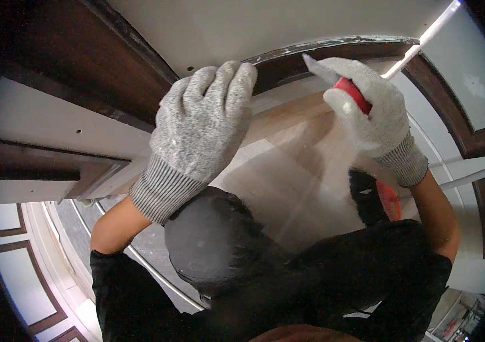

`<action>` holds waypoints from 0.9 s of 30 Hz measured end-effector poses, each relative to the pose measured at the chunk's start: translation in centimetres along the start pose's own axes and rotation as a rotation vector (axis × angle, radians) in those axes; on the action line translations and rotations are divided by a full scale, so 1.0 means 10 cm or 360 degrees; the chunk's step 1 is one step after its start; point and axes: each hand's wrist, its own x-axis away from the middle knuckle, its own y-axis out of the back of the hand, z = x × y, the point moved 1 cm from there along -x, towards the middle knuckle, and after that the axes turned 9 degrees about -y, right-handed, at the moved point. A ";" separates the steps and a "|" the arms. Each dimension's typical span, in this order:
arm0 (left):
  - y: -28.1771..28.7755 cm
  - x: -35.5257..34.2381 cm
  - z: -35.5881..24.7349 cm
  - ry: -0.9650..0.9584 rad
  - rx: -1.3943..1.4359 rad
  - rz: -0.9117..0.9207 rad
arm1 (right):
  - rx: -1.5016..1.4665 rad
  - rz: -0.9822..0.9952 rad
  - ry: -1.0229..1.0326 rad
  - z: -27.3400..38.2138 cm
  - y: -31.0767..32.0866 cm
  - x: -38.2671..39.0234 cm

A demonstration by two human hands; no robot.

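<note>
Grey-flecked knit covers the left hand [201, 122], laid over the left end of the dark-brown wood rail [288, 69] with its fingers outstretched and side by side, curled around nothing visible; whether it presses down, I cannot tell. At the rail's right half, just below it, the gloved right hand [376, 102] is closed round the handle of a red-handled scraper [352, 94], its flat grey blade pointing toward the rail's lower edge; contact there is unclear.

Progress looks partial: whitish streaks [325, 44] run along the rail's top edge nearly to its right end, so that border seems unfinished, while its front face shows mostly plain dark brown. Under the left hand its condition is hidden. Above the rail spreads a pale panel [288, 25]; right of it stands a dark-framed door [473, 74].
</note>
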 end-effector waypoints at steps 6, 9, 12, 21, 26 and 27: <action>0.23 0.11 0.13 0.0049 0.0012 0.0205 | -0.0068 -0.0171 0.0104 -0.14 0.03 -0.15; 0.13 0.00 0.08 -0.0044 0.0110 0.0088 | -0.0067 -0.0198 0.0074 -0.13 0.01 -0.19; -0.05 -0.14 0.01 -0.0093 0.0104 0.0014 | 0.0048 -0.0183 0.0069 -0.10 -0.02 -0.21; 0.07 0.02 0.11 -0.0024 0.0016 0.0068 | -0.0052 -0.0206 0.0065 -0.15 0.06 -0.19; -0.05 -0.10 0.07 -0.0068 0.0188 0.0036 | -0.0033 -0.0221 0.0054 -0.10 0.01 -0.28; -0.08 -0.13 0.07 -0.0078 0.0201 0.0016 | -0.0020 -0.0230 0.0056 -0.08 0.00 -0.29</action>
